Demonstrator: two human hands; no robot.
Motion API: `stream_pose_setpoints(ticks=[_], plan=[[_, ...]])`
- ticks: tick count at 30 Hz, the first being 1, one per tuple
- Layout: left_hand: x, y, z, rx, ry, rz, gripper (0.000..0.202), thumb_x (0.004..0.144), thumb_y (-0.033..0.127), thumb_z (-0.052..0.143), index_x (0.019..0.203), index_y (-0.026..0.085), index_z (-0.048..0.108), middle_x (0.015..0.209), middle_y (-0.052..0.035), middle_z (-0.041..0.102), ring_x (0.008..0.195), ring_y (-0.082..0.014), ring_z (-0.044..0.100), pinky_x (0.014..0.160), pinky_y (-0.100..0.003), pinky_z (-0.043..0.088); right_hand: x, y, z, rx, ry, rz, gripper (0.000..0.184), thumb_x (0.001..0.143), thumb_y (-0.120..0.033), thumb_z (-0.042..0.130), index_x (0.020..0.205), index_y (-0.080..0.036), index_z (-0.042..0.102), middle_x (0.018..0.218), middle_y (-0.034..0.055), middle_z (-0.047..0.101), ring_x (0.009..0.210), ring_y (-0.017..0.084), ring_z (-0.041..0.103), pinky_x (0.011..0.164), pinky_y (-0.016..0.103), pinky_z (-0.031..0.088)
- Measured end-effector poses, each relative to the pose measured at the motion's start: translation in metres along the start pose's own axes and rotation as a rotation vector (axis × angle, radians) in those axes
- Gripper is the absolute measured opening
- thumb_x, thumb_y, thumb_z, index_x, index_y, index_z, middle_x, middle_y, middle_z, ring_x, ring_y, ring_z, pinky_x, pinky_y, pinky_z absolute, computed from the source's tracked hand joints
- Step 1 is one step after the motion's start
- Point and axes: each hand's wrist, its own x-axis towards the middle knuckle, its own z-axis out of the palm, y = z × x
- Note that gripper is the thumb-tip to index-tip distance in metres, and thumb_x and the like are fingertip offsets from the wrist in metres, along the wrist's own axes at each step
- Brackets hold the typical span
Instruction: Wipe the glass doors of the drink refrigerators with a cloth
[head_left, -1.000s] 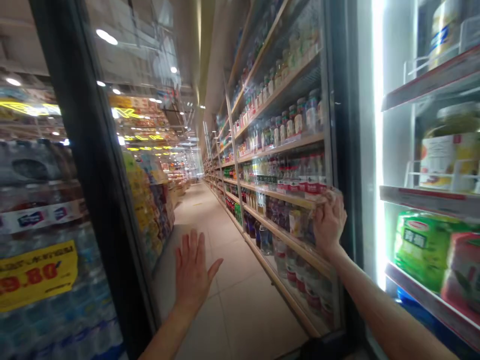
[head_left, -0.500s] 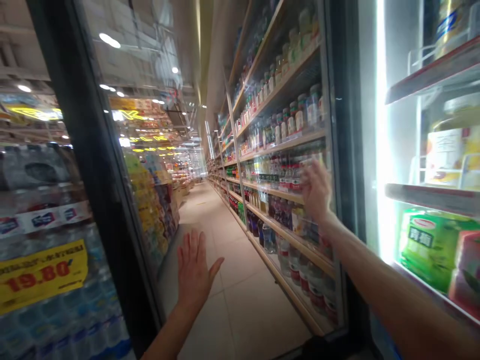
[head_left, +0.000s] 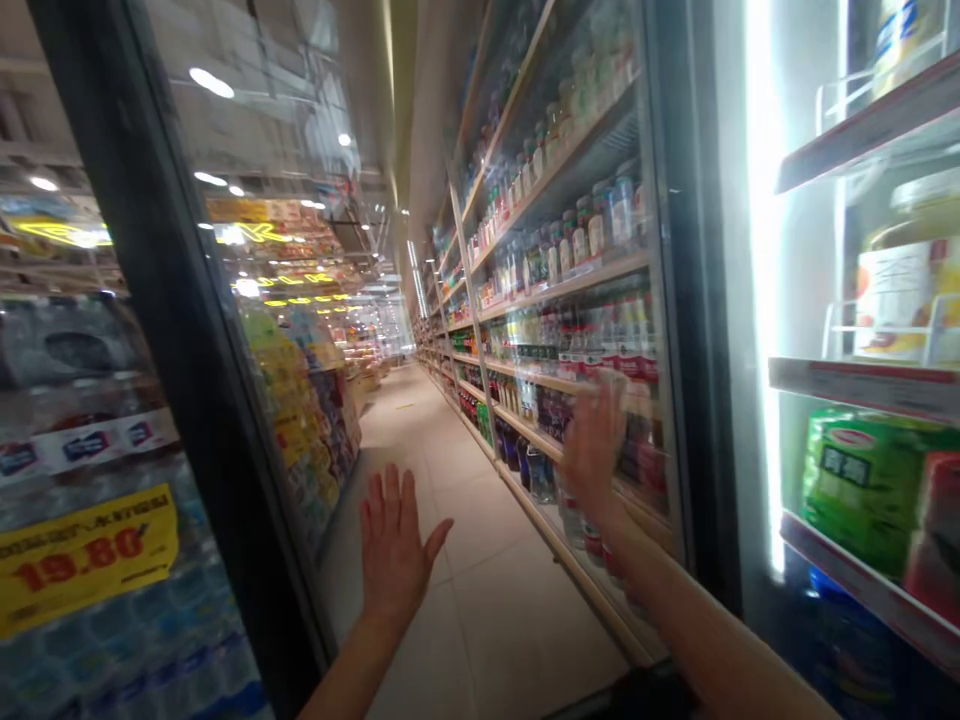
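Observation:
My left hand [head_left: 394, 550] is open, fingers stretched upward and palm flat toward the glass door [head_left: 315, 250] on the left. My right hand [head_left: 596, 440] is blurred by motion, fingers spread and holding nothing, in front of the glass just left of the dark door frame [head_left: 694, 300]. It is apart from the frame. Through the glass I see shelves of drink bottles [head_left: 570, 340] running down the aisle.
An open lit cooler at the right holds a green package [head_left: 862, 490] and jars [head_left: 904, 290] on wire-fronted shelves. At the far left are stacked water bottles with a yellow price tag [head_left: 82, 560]. A tiled aisle floor [head_left: 487, 600] runs ahead.
My right hand let go of the door's edge, opened, and moved left and slightly down away from the frame. My left hand stayed almost still.

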Motion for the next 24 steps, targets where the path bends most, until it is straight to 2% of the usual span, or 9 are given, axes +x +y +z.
stream_pose_setpoints(ticks=[3,5,7,11,13,15,17,21,24], plan=[[-0.002,-0.004,0.0,-0.009,-0.007,0.019,0.078,0.086,0.049,0.044,0.144,0.014,0.007,0.147,-0.0203,0.024,0.138,-0.0333,0.014,0.104,-0.055,0.027,-0.033,-0.055,0.004,0.115,-0.215,-0.388,0.05,0.083,-0.012,0.039,0.133,-0.019,0.043,0.146,0.0077,0.031,0.14,0.023,0.009,0.111,0.049,0.019],[-0.003,-0.006,0.0,-0.019,-0.006,0.026,0.077,0.085,0.049,0.044,0.144,0.014,0.009,0.146,-0.0197,0.024,0.137,-0.0334,0.015,0.104,-0.055,0.027,-0.035,-0.057,0.004,0.159,-0.274,-0.596,0.051,0.081,-0.011,0.042,0.13,-0.025,0.046,0.144,0.0026,0.035,0.139,0.019,0.014,0.113,0.044,0.017],[-0.004,-0.005,0.0,-0.013,-0.007,0.025,0.076,0.086,0.048,0.045,0.144,0.014,0.009,0.146,-0.0195,0.025,0.137,-0.0331,0.016,0.104,-0.055,0.028,-0.016,-0.036,0.005,0.128,-0.196,-0.498,0.053,0.082,-0.011,0.041,0.132,-0.029,0.044,0.145,0.0022,0.032,0.139,0.019,0.015,0.112,0.046,0.016],[-0.004,-0.001,0.0,0.016,-0.01,0.019,0.076,0.086,0.046,0.043,0.144,0.013,0.008,0.145,-0.0209,0.027,0.138,-0.033,0.014,0.103,-0.056,0.03,0.024,-0.029,0.019,0.048,0.102,0.094,0.053,0.087,-0.015,0.033,0.14,-0.02,0.032,0.15,0.0106,0.019,0.14,0.028,0.005,0.107,0.057,0.02],[-0.004,-0.001,0.0,0.009,-0.012,0.011,0.076,0.086,0.046,0.044,0.144,0.013,0.008,0.145,-0.0209,0.026,0.138,-0.0331,0.014,0.103,-0.056,0.029,0.023,-0.057,0.027,0.089,0.019,-0.038,0.054,0.086,-0.013,0.034,0.14,-0.021,0.033,0.149,0.0089,0.023,0.14,0.026,0.005,0.108,0.054,0.02],[-0.004,-0.003,-0.001,0.005,-0.01,0.015,0.076,0.086,0.046,0.045,0.144,0.013,0.009,0.145,-0.0204,0.027,0.138,-0.0324,0.015,0.103,-0.055,0.029,0.014,-0.079,0.028,0.156,-0.151,-0.397,0.053,0.085,-0.014,0.038,0.136,-0.027,0.038,0.146,0.0022,0.03,0.14,0.021,0.009,0.111,0.048,0.018],[-0.005,-0.004,-0.002,0.015,-0.004,0.038,0.075,0.086,0.045,0.046,0.144,0.013,0.011,0.145,-0.0201,0.029,0.138,-0.0313,0.015,0.104,-0.053,0.03,0.012,-0.075,0.022,0.169,-0.195,-0.597,0.052,0.084,-0.014,0.041,0.131,-0.034,0.043,0.145,-0.005,0.032,0.139,0.015,0.014,0.113,0.041,0.016],[-0.007,0.002,0.0,0.038,0.004,0.025,0.073,0.086,0.044,0.046,0.144,0.012,0.013,0.144,-0.0198,0.03,0.138,-0.0313,0.015,0.105,-0.052,0.029,0.04,-0.02,0.009,0.054,0.067,-0.197,0.055,0.086,-0.011,0.034,0.139,-0.024,0.032,0.152,0.0057,0.014,0.14,0.023,0.005,0.11,0.053,0.015],[-0.007,0.007,0.002,0.043,0.006,-0.015,0.073,0.087,0.044,0.045,0.143,0.011,0.014,0.144,-0.0207,0.03,0.138,-0.0324,0.014,0.104,-0.054,0.029,0.043,-0.026,0.012,0.013,0.03,-0.058,0.055,0.086,-0.013,0.033,0.14,-0.02,0.031,0.15,0.0101,0.017,0.14,0.028,0.004,0.107,0.057,0.02]])
